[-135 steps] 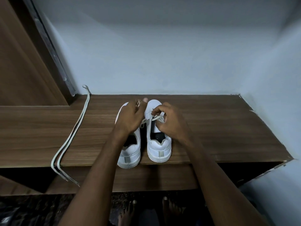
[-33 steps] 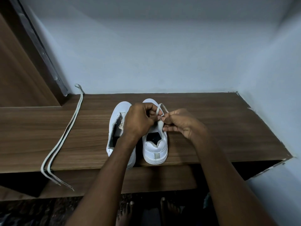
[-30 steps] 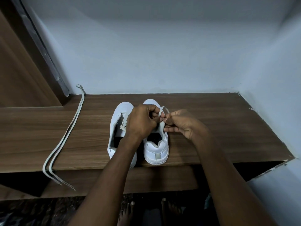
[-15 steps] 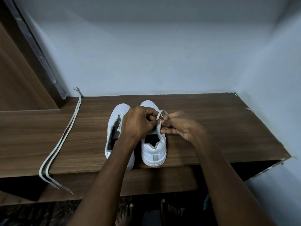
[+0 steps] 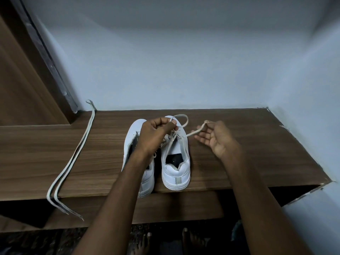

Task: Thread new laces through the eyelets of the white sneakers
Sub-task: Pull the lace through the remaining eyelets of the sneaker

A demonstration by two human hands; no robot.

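Sneakers, white, one pair, stood side by side on wooden shelf (image 5: 239,153), heels toward person. R sneaker (image 5: 175,162) lay directly under and between both sets of fingers; L sneaker (image 5: 136,144) sat just outboard of L knuckles, partly hidden by L forearm.

Spare lace (image 5: 73,157), doubled, lay well clear to far side of L hand, ends hanging off shelf front edge. Judged unused, so L sneaker prob. not yet laced; its eyelets not visible enough to confirm.

Working lace (image 5: 181,119) ran from R sneaker's upper eyelet area: one loop rose beyond L fingertips, other run stretched across to R fingertips.

L hand (image 5: 156,133): fingers curled tight, pinching lace at thumb/forefinger. R hand (image 5: 219,138): palm up, fingers spread loose, lace end nipped at thumb and forefinger tip only.

Assessment: R sneaker lacing at or near top rows, slack being drawn through. Lower rows hidden by L hand; cannot confirm. Remaining: finish R, then L in full.
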